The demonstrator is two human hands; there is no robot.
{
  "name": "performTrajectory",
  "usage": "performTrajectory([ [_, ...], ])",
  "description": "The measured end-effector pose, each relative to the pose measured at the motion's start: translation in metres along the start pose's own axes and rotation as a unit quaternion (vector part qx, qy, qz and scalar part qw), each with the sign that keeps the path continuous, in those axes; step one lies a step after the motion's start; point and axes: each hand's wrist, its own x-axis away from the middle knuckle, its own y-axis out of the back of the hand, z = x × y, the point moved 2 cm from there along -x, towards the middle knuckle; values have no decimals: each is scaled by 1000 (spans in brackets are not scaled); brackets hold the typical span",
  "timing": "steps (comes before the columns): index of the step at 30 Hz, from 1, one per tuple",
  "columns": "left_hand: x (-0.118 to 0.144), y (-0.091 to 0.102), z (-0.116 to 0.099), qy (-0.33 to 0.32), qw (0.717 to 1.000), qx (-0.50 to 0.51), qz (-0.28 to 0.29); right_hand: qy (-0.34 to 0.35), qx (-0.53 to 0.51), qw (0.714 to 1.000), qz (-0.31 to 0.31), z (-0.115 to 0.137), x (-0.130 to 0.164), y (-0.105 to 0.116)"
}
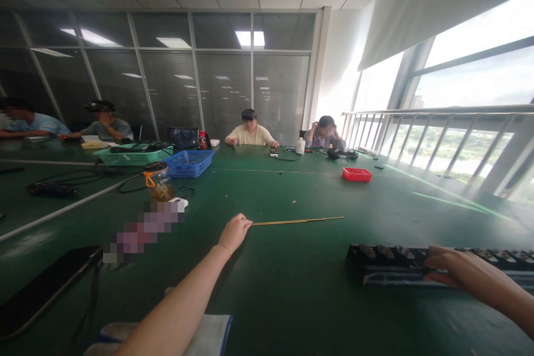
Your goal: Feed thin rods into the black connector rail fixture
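The thin wooden stick (297, 221) is pinched at its near end by the left hand (234, 232); the black tray (387, 264) on the green surface (292, 289) is gripped by the right hand (453, 267).

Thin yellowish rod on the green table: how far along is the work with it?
Early. Done: nothing assembled shows. In hand: the left hand pinches the end of the thin yellowish rod; the right hand rests on the long black slotted tray. Left: the rod lies apart from the tray.
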Motion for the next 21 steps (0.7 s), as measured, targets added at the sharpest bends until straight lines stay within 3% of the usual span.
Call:
performTrajectory([
  [3,-1,0,1,4,1000,8,-1,48,-60,992,102,-20,-6,-9],
  [5,-1,0,2,8,1000,12,-2,38,-56,984,164,-29,-20,-4],
  [7,-2,0,2,12,1000,15,0,36,-37,978,202,-25,-41,7],
  [9,-2,0,2,14,1000,17,3,48,-28,977,207,-5,-66,21],
  [11,-2,0,1,15,1000,12,7,68,-25,978,198,31,-92,31],
  [14,-1,2,-1,6,1000,-13,3,114,-23,975,187,110,-125,34],
  [18,0,4,-2,-2,999,-32,0,178,-25,963,201,220,-155,11],
  [21,0,5,-2,-1,999,-33,7,201,-19,953,225,279,-168,-15],
])
